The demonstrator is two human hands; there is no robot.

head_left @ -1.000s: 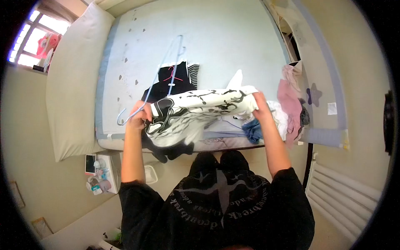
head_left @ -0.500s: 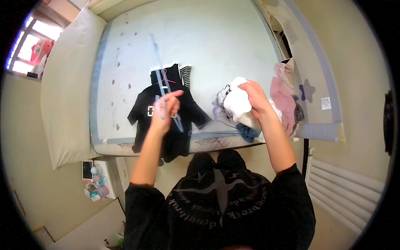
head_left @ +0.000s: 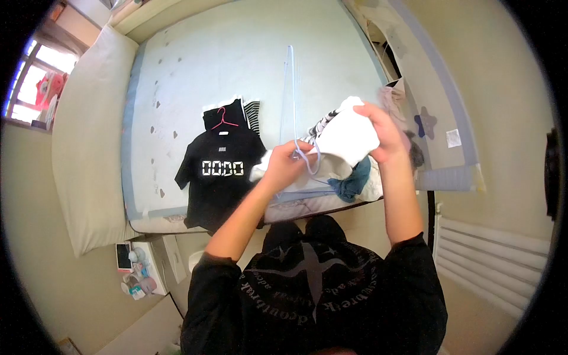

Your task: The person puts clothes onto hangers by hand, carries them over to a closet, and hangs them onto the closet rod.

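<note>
Your left hand (head_left: 288, 166) grips the blue hanger (head_left: 294, 97), frame pointing far; whether it pinches cloth too, can't tell. Your right hand (head_left: 386, 135) grasps the white top (head_left: 350, 142), seemingly to hold it up over the near right of the bed (head_left: 195, 59). Black shirt (head_left: 223, 151) lies flat at left, likely against creasing.

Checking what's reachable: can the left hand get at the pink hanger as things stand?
Probably not yet: the left hand holds the blue hanger, though nothing seems to cover the pink hanger.
</note>
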